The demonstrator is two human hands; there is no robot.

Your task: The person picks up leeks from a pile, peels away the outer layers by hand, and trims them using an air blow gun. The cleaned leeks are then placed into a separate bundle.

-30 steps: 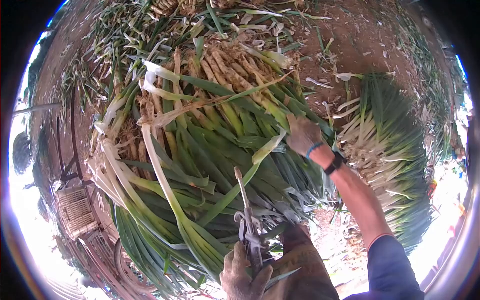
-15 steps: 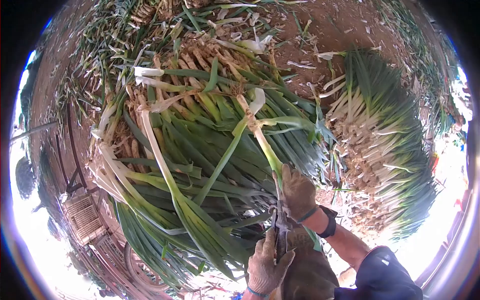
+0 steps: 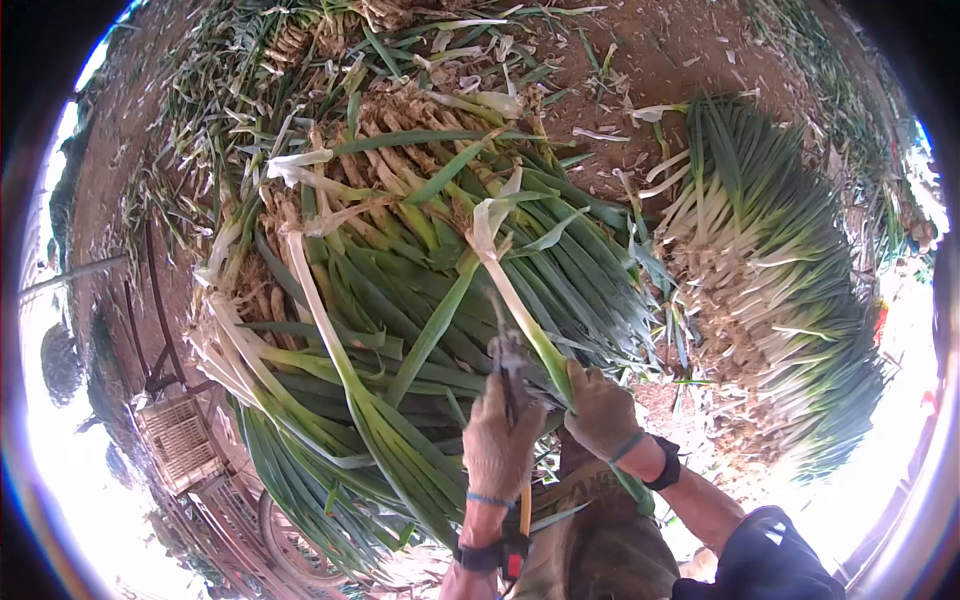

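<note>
My right hand (image 3: 600,408), in a pale work glove, is closed around the green part of a long green onion (image 3: 522,308). Its white shaft points away from me, with loose pale skin (image 3: 487,225) and a torn leaf hanging at the far end. To its left, my left hand (image 3: 500,440), gloved too, grips what looks like an air blow gun (image 3: 508,365). The thin nozzle points forward beside the shaft and is blurred. Part of a yellowish hose shows below that hand. Beneath both hands lies a big pile of untrimmed green onions (image 3: 400,270).
At right, a long row of cleaner green onions (image 3: 765,290) lies on the soil. Leaf scraps (image 3: 480,45) and more onions are strewn at the back. A woven crate (image 3: 180,440) and a wheel (image 3: 290,540) are at lower left.
My left hand has moved forward and left with the blow gun. The outer skin has slid toward the far end of the onion, baring more white shaft. My right hand has shifted slightly nearer me.
</note>
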